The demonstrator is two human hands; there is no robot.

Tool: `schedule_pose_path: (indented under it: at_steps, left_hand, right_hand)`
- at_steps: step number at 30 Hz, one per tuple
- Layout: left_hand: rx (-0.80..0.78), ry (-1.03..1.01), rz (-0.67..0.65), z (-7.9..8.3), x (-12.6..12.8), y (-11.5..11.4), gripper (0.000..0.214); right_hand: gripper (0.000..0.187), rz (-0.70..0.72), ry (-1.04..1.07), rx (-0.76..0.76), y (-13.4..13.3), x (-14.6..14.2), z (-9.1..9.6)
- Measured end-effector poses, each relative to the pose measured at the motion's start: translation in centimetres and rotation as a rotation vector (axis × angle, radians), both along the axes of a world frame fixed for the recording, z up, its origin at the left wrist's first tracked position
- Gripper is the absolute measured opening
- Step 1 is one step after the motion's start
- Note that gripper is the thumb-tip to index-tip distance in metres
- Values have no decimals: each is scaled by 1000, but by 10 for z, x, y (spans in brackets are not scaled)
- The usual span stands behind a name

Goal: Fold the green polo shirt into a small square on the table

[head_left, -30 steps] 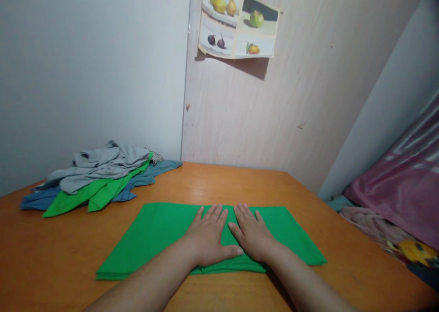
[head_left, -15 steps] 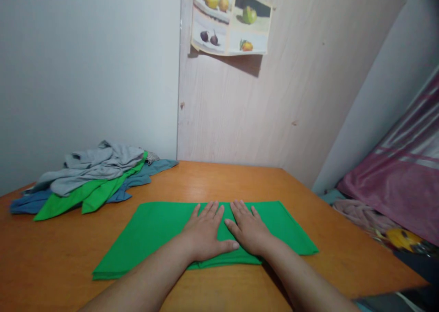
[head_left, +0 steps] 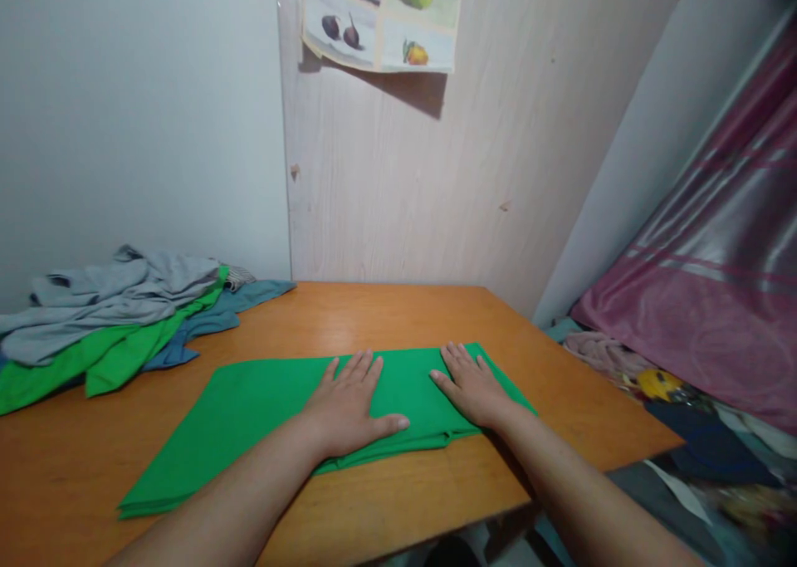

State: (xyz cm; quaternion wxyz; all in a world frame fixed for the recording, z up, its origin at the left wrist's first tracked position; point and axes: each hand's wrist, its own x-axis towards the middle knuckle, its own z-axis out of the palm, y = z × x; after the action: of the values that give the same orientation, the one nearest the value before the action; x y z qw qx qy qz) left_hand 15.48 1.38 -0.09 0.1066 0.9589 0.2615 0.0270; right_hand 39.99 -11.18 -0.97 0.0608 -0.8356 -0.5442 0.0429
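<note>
A folded green cloth (head_left: pixel 249 417) lies flat in layers on the orange wooden table (head_left: pixel 379 501). Near its middle, my left hand (head_left: pixel 347 408) rests palm down on it, fingers spread and thumb pointing right. My right hand (head_left: pixel 470 384) is palm down too, on the cloth's right part, with its fingers stretched toward the far edge. Neither hand grips the fabric. The front edge shows several stacked layers, and my left forearm covers part of it.
Rumpled clothes (head_left: pixel 124 301) in grey, green and blue are heaped at the table's back left. A wall panel with a fruit picture poster (head_left: pixel 379 27) stands behind. Right of the table are a pink curtain (head_left: pixel 691 301) and assorted fabrics (head_left: pixel 716 451).
My right hand has slid right along the cloth, so the gap between my hands is wider. My left hand stays near the middle. The camera view has turned to the right.
</note>
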Motion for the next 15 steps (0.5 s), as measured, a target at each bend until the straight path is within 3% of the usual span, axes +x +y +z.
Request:
schedule_pose_path:
  at_steps: [15]
  left_hand:
    - [38, -20, 14, -3, 2, 5, 110]
  right_hand:
    - [91, -59, 0, 21, 5, -6, 3]
